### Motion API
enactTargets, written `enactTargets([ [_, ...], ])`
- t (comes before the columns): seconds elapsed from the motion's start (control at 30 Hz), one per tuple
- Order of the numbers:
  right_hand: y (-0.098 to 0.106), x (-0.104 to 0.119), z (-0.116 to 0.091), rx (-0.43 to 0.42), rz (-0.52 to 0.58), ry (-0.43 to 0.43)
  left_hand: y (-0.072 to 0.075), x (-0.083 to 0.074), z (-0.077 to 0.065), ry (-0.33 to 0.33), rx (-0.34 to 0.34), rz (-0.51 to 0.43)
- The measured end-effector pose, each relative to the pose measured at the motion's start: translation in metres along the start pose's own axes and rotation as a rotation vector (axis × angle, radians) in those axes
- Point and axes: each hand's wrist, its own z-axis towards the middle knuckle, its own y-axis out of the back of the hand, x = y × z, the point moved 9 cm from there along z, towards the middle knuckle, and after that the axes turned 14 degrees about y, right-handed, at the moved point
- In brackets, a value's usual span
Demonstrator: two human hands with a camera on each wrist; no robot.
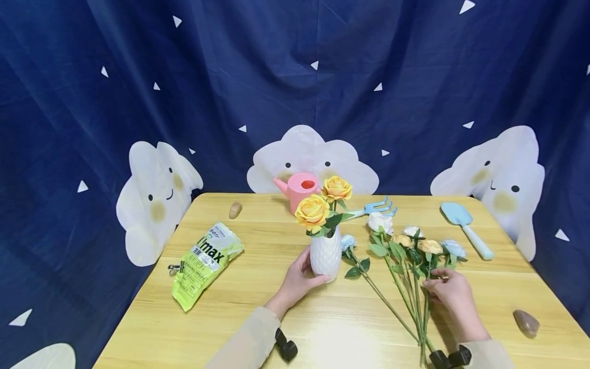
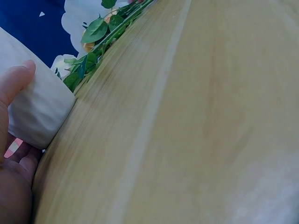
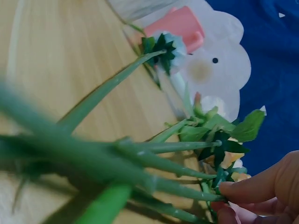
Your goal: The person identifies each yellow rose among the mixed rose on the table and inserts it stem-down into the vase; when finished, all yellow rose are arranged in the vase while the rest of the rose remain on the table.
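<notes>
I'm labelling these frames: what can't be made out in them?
Lower ends of yellow roses, head view: hidden by vase.
Vase mouth, left wrist view: cut off by left edge.
Nearest stems, right wrist view: blurred by closeness.
Small print on packet, head view: too small.

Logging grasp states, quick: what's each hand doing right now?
Left hand: closed, holding the white vase by its lower part.
Right hand: closed, pinching a green flower stem between thumb and fingers.

On the glossy lime-green and white plastic bag (image 1: 207, 266), big black letters read "max", after a first character too unclear to tell. Smaller Chinese characters stand beneath, and more small print above and below, too blurred to read.
</notes>
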Motion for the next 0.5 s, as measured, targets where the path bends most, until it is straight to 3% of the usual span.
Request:
enactTargets([
  [0.3,0.012,0.007,-0.003,-0.039,0.176,0.022,0.000,0.001,-0.001,0.024,-0.006,-0.009],
  [0.43,0.020,0.000,0.005,-0.079,0.339,0.079,0.000,0.001,-0.001,0.019,-0.005,-0.002],
  [0.5,0.025,0.007,0.004,-0.110,0.433,0.090,0.000,0.001,-0.001,0.019,-0.006,0.001],
])
